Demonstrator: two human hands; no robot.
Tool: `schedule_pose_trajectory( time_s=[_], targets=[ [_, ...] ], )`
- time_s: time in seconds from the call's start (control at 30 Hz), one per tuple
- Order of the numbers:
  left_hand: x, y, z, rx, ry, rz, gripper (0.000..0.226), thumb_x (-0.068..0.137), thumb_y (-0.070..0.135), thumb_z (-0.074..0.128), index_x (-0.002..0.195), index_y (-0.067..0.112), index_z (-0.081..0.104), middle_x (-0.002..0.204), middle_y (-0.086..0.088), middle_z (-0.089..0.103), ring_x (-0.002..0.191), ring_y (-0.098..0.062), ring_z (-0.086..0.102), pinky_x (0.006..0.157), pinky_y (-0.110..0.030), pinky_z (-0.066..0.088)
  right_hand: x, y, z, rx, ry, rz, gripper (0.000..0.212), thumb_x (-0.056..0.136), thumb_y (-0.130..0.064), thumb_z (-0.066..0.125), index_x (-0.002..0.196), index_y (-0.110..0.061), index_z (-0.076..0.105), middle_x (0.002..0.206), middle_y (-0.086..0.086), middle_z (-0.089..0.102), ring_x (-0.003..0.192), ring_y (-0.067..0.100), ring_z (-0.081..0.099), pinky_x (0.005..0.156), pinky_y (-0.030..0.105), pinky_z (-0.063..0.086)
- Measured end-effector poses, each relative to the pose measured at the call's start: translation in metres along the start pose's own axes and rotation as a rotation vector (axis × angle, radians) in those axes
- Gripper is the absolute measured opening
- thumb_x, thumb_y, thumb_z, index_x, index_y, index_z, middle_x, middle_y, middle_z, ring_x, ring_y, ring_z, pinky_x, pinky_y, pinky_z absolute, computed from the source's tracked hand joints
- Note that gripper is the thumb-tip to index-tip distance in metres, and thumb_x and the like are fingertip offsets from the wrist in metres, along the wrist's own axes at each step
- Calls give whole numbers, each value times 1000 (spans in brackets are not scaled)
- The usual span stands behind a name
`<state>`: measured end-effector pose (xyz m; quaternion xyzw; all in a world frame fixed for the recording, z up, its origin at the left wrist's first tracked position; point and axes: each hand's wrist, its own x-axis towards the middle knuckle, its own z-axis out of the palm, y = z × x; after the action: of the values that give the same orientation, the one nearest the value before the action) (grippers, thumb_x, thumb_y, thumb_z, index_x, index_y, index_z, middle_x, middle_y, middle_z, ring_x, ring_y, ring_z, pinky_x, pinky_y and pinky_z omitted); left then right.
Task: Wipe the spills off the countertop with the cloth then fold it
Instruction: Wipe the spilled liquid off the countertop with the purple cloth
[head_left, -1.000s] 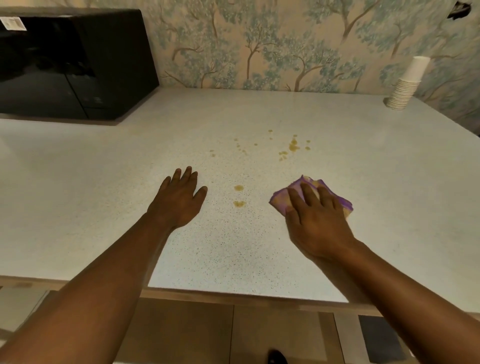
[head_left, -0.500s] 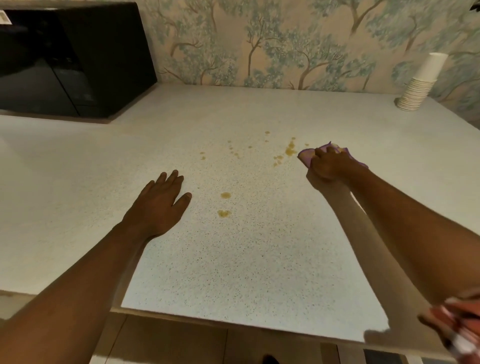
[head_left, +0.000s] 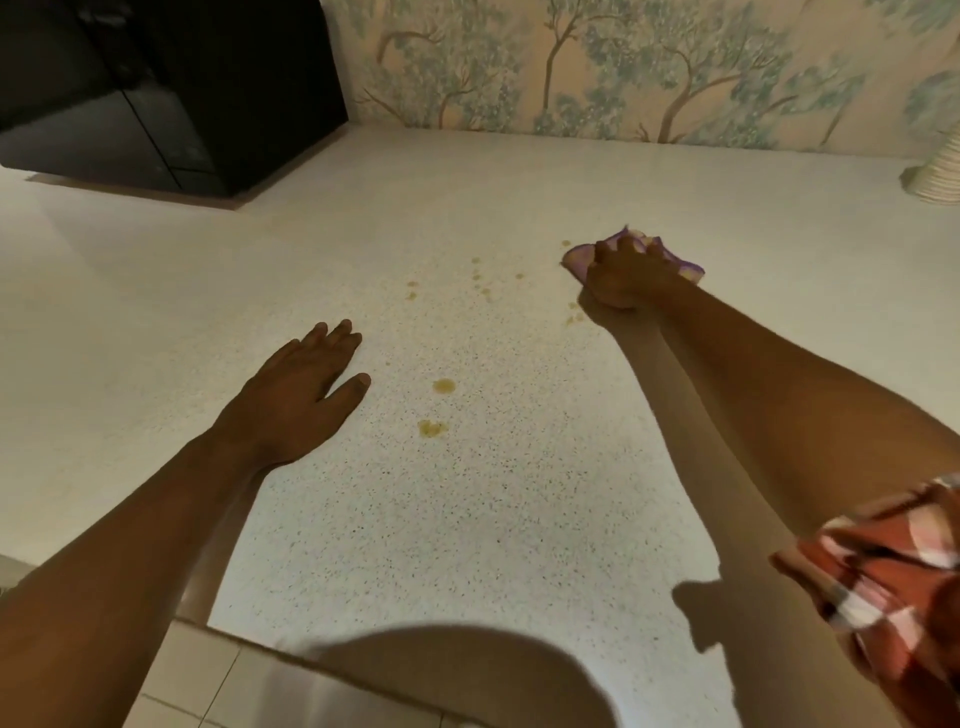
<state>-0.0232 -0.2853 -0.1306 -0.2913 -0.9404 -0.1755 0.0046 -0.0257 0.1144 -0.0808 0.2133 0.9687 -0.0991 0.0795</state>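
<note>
My right hand (head_left: 623, 278) is stretched out over the speckled white countertop (head_left: 467, 519) and grips a bunched purple and yellow cloth (head_left: 577, 255), pressing it down where the far cluster of yellowish spills was. Small drops (head_left: 477, 276) lie just left of the cloth, a few more (head_left: 571, 317) sit beside my wrist, and two bigger spots (head_left: 444, 385) (head_left: 431, 428) lie nearer to me. My left hand (head_left: 306, 384) rests flat on the counter to the left of those spots, fingers apart, holding nothing.
A black microwave (head_left: 171, 88) stands at the back left against the tree-patterned wall. A stack of paper cups (head_left: 940, 176) is at the far right edge. The counter's front edge (head_left: 249, 639) runs close below, with tiled floor beyond.
My right hand has carried the cloth from near me out to the far spill cluster and pushed it leftward over it. My left hand has stayed flat on the counter.
</note>
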Motion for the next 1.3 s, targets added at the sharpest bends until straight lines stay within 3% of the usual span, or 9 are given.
schedule_pose_trajectory(
  time_s=[0.17,0.37,0.43,0.53,0.57,0.77,1.03,1.13,1.3],
  targets=[
    [1,-1,-1,4,-14,-3,66,96,52,35,153,24,21,161,10,12,147,-5,4,120,-30,5,-53,-32,4,-85,-33,-121,56,103,-40,27,158,-28,28,169,11,18,151,44,18,119,57,17],
    [1,-1,-2,26,-25,5,69,94,56,30,154,23,19,162,8,10,147,-6,3,119,-29,3,-128,-24,32,-290,139,-247,55,102,-38,27,153,-19,34,152,17,44,129,43,43,98,50,39],
    [0,-1,-2,37,-26,7,70,94,58,28,154,22,18,162,8,9,147,-6,2,119,-29,3,-135,-10,39,-263,170,-257,56,102,-39,25,149,-11,39,153,22,43,138,45,37,106,53,36],
    [0,-1,-2,41,-21,6,71,93,59,26,154,23,16,161,10,8,146,-3,1,118,-27,1,-114,7,40,-175,162,-315,61,106,-36,23,155,-1,33,166,23,21,157,42,5,123,56,14],
    [0,-2,-2,42,-18,6,70,94,58,26,154,23,16,161,10,8,146,-3,0,118,-26,1,-102,10,40,-148,161,-310,61,106,-35,24,157,-1,29,168,20,16,158,40,2,125,55,10],
    [0,-1,-1,45,-4,11,69,94,59,25,154,25,18,161,11,8,147,-4,1,119,-27,2,-10,16,20,-117,140,-120,60,105,-32,31,151,6,33,162,26,25,151,43,22,123,55,19],
    [0,-2,1,44,12,10,68,94,60,25,154,28,18,160,15,8,147,-1,-1,117,-24,0,71,-27,1,-55,64,-32,70,102,-42,37,157,-1,23,167,18,19,155,40,14,126,51,12],
    [-1,-2,1,50,10,3,63,97,55,28,154,29,17,161,14,8,147,-1,-1,117,-24,0,74,-56,3,-84,54,-113,74,100,-45,39,158,-4,20,167,19,20,154,42,17,126,53,12],
    [0,-1,2,53,8,4,62,98,53,29,154,29,17,161,13,8,146,-1,-1,118,-24,0,37,-117,15,-151,81,-289,64,102,-44,22,161,-18,19,169,15,18,154,46,18,125,57,12]
  ],
)
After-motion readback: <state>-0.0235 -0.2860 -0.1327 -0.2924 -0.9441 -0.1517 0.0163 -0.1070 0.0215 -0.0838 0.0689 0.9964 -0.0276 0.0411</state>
